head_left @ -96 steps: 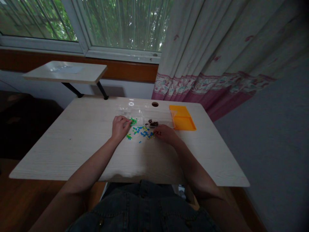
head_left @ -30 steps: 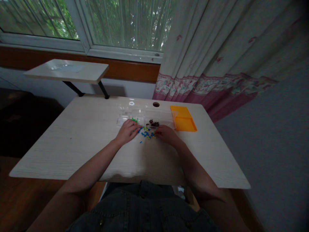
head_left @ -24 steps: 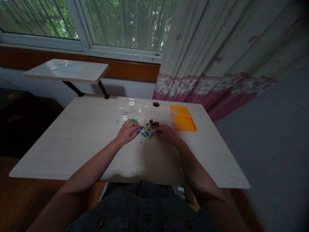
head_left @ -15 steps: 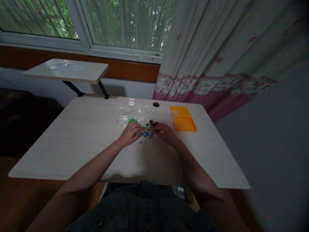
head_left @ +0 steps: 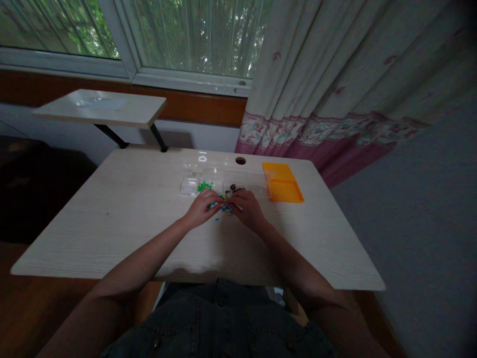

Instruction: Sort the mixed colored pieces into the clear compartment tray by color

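Observation:
On the desk lies a loose pile of small blue, yellow and white pieces, partly covered by my hands. My left hand is closed in a pinch at the pile's left side. From the right, my right hand reaches over the pile, its fingers pinched and its tips close to those of the left. What either pinch holds is too small to make out. Just behind stands a clear compartment box, with green pieces in one section and dark brown pieces farther right.
An orange tray lies right of the clear box. A cable hole is near the desk's back edge. At the back left, a raised shelf stands on dark legs. A curtain hangs behind the desk.
My right hand has moved left over the pile, bringing its fingertips to the left hand's. My left hand has barely moved.

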`<state>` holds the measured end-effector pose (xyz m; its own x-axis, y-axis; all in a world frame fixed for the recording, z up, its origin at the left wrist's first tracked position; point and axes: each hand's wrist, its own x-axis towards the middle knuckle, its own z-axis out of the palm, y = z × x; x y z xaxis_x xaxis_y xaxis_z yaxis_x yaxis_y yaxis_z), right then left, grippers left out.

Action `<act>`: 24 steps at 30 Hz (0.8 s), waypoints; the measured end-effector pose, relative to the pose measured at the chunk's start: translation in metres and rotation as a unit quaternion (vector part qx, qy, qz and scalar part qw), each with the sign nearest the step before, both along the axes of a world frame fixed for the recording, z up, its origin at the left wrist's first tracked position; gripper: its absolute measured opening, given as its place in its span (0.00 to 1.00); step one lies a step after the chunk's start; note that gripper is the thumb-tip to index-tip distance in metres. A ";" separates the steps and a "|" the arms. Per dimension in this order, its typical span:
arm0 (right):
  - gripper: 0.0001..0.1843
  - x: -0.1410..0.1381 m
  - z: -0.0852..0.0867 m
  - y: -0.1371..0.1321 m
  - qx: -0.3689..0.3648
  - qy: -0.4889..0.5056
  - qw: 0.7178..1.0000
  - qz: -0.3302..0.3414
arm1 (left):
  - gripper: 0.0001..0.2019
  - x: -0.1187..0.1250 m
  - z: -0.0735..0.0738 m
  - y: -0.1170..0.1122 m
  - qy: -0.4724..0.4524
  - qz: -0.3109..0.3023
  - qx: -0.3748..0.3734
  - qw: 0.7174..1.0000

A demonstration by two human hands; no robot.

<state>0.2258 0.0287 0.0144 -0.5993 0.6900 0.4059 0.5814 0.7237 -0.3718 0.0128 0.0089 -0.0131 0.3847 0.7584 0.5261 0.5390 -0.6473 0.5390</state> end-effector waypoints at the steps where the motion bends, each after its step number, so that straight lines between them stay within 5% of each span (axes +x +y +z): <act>1: 0.10 -0.001 -0.001 0.000 -0.002 0.004 1.000 -0.002 | 0.12 0.000 0.000 0.000 -0.004 0.001 0.000 1.000; 7: 0.10 0.015 0.002 0.012 -0.014 0.034 0.999 -0.038 | 0.12 -0.007 0.001 0.003 -0.012 0.028 0.022 0.999; 13: 0.07 0.047 -0.002 0.033 -0.060 -0.103 0.991 -0.059 | 0.11 -0.026 -0.002 0.012 -0.006 0.112 0.044 0.993; 24: 0.09 0.042 -0.007 0.032 -0.067 -0.188 0.980 -0.023 | 0.10 -0.040 -0.008 0.019 -0.008 0.198 0.048 0.979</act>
<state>0.2676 0.0604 0.0072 -0.6556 0.7522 0.0664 0.7268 0.6524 -0.2150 -0.0274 0.0279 -0.0209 0.0614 0.7930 0.6061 0.7497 -0.4375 0.4965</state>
